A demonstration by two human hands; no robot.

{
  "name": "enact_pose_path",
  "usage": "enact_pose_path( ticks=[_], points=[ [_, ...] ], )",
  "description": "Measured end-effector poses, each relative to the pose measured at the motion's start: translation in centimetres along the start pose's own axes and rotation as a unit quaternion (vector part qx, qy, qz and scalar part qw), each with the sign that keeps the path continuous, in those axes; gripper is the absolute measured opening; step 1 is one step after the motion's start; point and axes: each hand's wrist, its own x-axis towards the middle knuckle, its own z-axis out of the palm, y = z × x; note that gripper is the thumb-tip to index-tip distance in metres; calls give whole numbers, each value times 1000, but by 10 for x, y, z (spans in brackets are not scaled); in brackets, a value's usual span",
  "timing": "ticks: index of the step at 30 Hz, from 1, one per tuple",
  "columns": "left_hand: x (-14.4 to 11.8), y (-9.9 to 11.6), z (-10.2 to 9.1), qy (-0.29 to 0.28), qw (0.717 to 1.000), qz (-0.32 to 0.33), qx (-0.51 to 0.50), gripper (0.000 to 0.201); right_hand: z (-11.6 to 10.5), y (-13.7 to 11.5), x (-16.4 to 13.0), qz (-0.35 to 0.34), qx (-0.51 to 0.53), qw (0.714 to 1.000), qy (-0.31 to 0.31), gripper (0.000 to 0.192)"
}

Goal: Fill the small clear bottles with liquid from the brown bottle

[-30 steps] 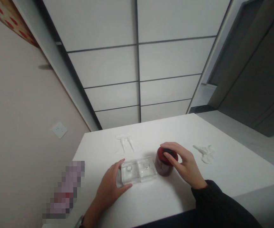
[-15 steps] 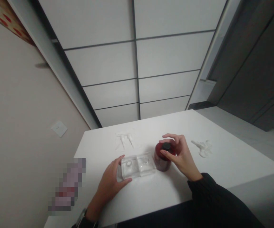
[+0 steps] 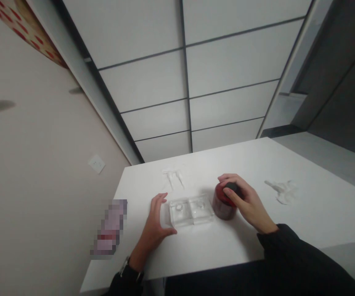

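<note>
A clear two-compartment box (image 3: 182,220) lies on the white table (image 3: 202,250), a small round piece showing in each compartment. My left hand (image 3: 156,220) curves around the box's left end, thumb and fingers spread apart, with a small gap showing between palm and box. Right beside the box stands a dark red bottle (image 3: 223,207) with a black cap (image 3: 231,188). My right hand (image 3: 250,201) is closed over the bottle's top, thumb against the cap; the fingers behind it are partly hidden.
Two small white dropper-like pieces (image 3: 175,179) lie behind the box. A crumpled white tissue or wrapper (image 3: 284,191) is on the right. A blurred-out pinkish item (image 3: 111,226) lies at the table's left edge. White panelled doors (image 3: 159,119) stand beyond the table.
My right hand has closed from a loose curve over the bottle to a grip at its cap. My left fingers have drawn slightly away from the box. The whole view has shifted.
</note>
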Motion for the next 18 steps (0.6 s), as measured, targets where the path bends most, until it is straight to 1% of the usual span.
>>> enact_pose_path(
  ticks=[2, 3, 4, 6, 8, 11, 13, 15, 18],
  points=[
    [9, 5, -5, 72, 997, -18, 0, 72, 2, 0, 0, 6, 2, 1000, 10, 20],
    [18, 8, -7, 102, 994, -33, 13, 59, 3, 1, -1, 9, 2, 1000, 14, 20],
    [30, 10, -10, 120, 991, -52, 39, 50, 3, 1, -2, 12, 4, 1000, 17, 20],
    [61, 12, -14, 121, 989, -61, 64, 45, 4, 2, -4, 17, 6, 999, 26, 20],
    [94, 8, -14, 107, 987, -69, 94, 43, 5, 3, -6, 19, 6, 999, 36, 19],
    [135, -1, -6, 78, 984, -90, 136, 37, 5, 4, -8, 17, 3, 999, 43, 19],
    [151, -6, 0, 63, 980, -105, 156, 30, 4, 5, -7, 12, 1, 999, 41, 18],
    [159, -7, 3, 58, 977, -115, 168, 24, 4, 6, -7, 5, 0, 999, 39, 17],
    [158, 4, -5, 79, 975, -117, 173, 21, 3, 6, -6, -2, -3, 999, 42, 16]
  ],
)
